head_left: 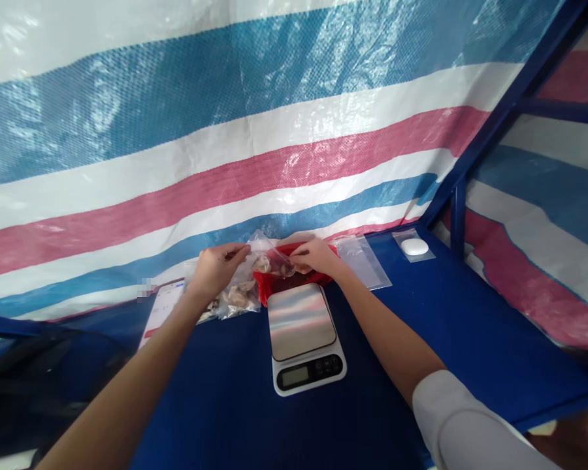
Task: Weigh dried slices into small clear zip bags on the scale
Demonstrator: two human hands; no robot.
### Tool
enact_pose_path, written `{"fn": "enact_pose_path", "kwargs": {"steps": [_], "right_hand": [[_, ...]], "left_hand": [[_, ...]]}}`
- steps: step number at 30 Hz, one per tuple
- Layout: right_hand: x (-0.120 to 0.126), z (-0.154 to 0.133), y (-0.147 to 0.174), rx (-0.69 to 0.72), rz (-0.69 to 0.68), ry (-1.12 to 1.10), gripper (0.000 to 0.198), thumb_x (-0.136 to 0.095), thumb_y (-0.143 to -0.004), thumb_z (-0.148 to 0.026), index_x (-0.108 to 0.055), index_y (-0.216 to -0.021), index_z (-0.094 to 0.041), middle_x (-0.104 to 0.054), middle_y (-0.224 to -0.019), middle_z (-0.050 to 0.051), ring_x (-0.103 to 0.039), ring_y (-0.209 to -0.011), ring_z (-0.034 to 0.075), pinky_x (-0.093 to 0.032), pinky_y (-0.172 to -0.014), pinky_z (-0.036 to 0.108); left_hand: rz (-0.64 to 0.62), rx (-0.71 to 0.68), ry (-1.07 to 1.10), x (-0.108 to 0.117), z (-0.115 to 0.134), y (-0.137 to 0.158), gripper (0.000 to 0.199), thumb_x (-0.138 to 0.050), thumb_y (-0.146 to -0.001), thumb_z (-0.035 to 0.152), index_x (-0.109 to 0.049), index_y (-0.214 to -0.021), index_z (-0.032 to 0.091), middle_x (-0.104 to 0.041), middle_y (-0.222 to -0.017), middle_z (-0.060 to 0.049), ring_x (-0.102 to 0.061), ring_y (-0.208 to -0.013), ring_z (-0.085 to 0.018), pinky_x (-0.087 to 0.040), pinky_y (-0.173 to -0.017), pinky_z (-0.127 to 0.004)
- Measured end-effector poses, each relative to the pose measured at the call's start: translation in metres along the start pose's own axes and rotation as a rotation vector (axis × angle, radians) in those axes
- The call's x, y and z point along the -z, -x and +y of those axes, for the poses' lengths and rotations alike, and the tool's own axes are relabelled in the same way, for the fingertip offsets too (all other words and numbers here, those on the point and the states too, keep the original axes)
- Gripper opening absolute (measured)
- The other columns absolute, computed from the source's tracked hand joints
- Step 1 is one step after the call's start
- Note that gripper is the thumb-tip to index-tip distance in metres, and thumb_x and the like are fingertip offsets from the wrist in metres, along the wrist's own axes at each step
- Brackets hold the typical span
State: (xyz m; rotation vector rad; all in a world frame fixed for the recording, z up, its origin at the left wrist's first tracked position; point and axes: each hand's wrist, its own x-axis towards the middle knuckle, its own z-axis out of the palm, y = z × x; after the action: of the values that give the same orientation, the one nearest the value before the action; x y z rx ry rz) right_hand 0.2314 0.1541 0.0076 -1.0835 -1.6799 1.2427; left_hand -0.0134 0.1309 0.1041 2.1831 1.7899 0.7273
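Note:
Between my two hands a clear plastic bag (261, 243) is held up by its top, with pale, dry-looking pieces at its bottom. My left hand (219, 264) pinches the bag's left edge, fingers closed. On the other side, my right hand (316, 256) has its fingers closed on the right edge. Just behind and below lies a red plastic package (267, 287), partly covered by the bag and my right hand. Another filled clear bag (240, 298) rests on the table under my left hand. A white kitchen scale (301, 323) stands nearest me, its plate bare.
Flat clear bags (370, 264) lie right of the red package. Farther right, a white oval object (415, 247) sits on a small clear bag. A phone (161, 310) is beside my left forearm. Striped tarpaulin (255, 176) closes off the back of the blue table (382, 405).

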Motion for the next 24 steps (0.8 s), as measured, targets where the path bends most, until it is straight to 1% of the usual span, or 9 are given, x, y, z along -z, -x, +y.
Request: {"fn": "enact_pose_path", "kwargs": {"steps": [3, 6, 8, 10, 13, 16, 18, 20, 24], "right_hand": [[0.001, -0.001, 0.000, -0.076, -0.019, -0.141, 0.015, -0.072, -0.077, -0.027, -0.075, -0.071, -0.014, -0.064, -0.058, 0.001, -0.057, -0.051, 0.011, -0.053, -0.052, 0.025], [0.007, -0.003, 0.001, -0.118, 0.017, -0.062, 0.014, -0.072, -0.077, -0.024, -0.075, -0.068, -0.014, -0.066, -0.058, 0.002, -0.061, -0.053, 0.013, -0.054, -0.052, 0.025], [0.011, -0.004, 0.001, -0.121, 0.047, 0.012, 0.016, -0.070, -0.079, -0.024, -0.075, -0.067, -0.014, -0.067, -0.060, 0.004, -0.063, -0.054, 0.014, -0.055, -0.052, 0.024], [0.011, -0.003, 0.001, -0.115, 0.051, 0.023, 0.016, -0.070, -0.079, -0.025, -0.076, -0.069, -0.014, -0.068, -0.061, 0.004, -0.064, -0.055, 0.014, -0.054, -0.052, 0.024], [0.007, 0.000, 0.000, -0.113, 0.016, -0.091, 0.014, -0.070, -0.078, -0.026, -0.077, -0.073, -0.014, -0.070, -0.064, 0.004, -0.063, -0.057, 0.014, -0.054, -0.052, 0.024], [0.004, 0.003, -0.001, -0.132, -0.021, -0.187, 0.016, -0.072, -0.078, -0.027, -0.075, -0.070, -0.014, -0.070, -0.063, 0.004, -0.062, -0.054, 0.013, -0.053, -0.050, 0.024], [0.006, 0.004, -0.001, -0.142, -0.021, -0.148, 0.016, -0.074, -0.077, -0.027, -0.074, -0.067, -0.014, -0.069, -0.061, 0.004, -0.062, -0.053, 0.013, -0.053, -0.050, 0.024], [0.010, 0.003, 0.000, -0.137, 0.003, -0.061, 0.016, -0.076, -0.077, -0.027, -0.075, -0.066, -0.016, -0.070, -0.060, 0.004, -0.064, -0.054, 0.015, -0.054, -0.052, 0.024], [0.015, -0.001, 0.004, -0.127, 0.035, 0.074, 0.016, -0.072, -0.081, -0.023, -0.076, -0.067, -0.017, -0.072, -0.063, 0.005, -0.067, -0.057, 0.016, -0.057, -0.055, 0.024]], "left_hand": [[-0.001, -0.019, 0.003, -0.001, 0.002, 0.000, 0.038, -0.056, -0.085, 0.052, -0.079, -0.089, 0.022, -0.079, -0.080, -0.005, -0.073, -0.077, -0.025, -0.051, -0.070, -0.031], [0.023, -0.030, 0.023, 0.001, 0.003, -0.002, 0.036, -0.056, -0.086, 0.050, -0.078, -0.088, 0.022, -0.078, -0.079, -0.005, -0.073, -0.079, -0.024, -0.051, -0.073, -0.030], [0.034, -0.023, 0.038, 0.003, 0.004, -0.004, 0.036, -0.056, -0.086, 0.050, -0.079, -0.090, 0.022, -0.078, -0.079, -0.005, -0.073, -0.079, -0.024, -0.051, -0.074, -0.030], [0.034, -0.016, 0.042, 0.003, 0.005, -0.005, 0.038, -0.056, -0.086, 0.050, -0.079, -0.091, 0.020, -0.078, -0.079, -0.006, -0.073, -0.079, -0.024, -0.051, -0.074, -0.031], [0.023, -0.032, 0.049, 0.000, 0.007, -0.005, 0.037, -0.058, -0.085, 0.050, -0.079, -0.090, 0.020, -0.079, -0.081, -0.006, -0.072, -0.080, -0.024, -0.051, -0.072, -0.031], [0.038, -0.044, 0.069, -0.002, 0.007, -0.004, 0.036, -0.058, -0.086, 0.050, -0.079, -0.089, 0.020, -0.079, -0.081, -0.005, -0.072, -0.078, -0.023, -0.051, -0.071, -0.030], [0.060, -0.037, 0.081, -0.002, 0.006, -0.003, 0.036, -0.058, -0.086, 0.049, -0.079, -0.087, 0.020, -0.078, -0.079, -0.005, -0.072, -0.076, -0.022, -0.052, -0.072, -0.030], [0.074, -0.027, 0.098, -0.001, 0.005, -0.001, 0.035, -0.057, -0.086, 0.049, -0.079, -0.086, 0.021, -0.078, -0.079, -0.005, -0.072, -0.077, -0.023, -0.052, -0.072, -0.030], [0.077, 0.004, 0.118, 0.000, 0.003, 0.003, 0.034, -0.060, -0.083, 0.050, -0.079, -0.088, 0.022, -0.079, -0.082, -0.005, -0.073, -0.080, -0.024, -0.054, -0.073, -0.031]]}}
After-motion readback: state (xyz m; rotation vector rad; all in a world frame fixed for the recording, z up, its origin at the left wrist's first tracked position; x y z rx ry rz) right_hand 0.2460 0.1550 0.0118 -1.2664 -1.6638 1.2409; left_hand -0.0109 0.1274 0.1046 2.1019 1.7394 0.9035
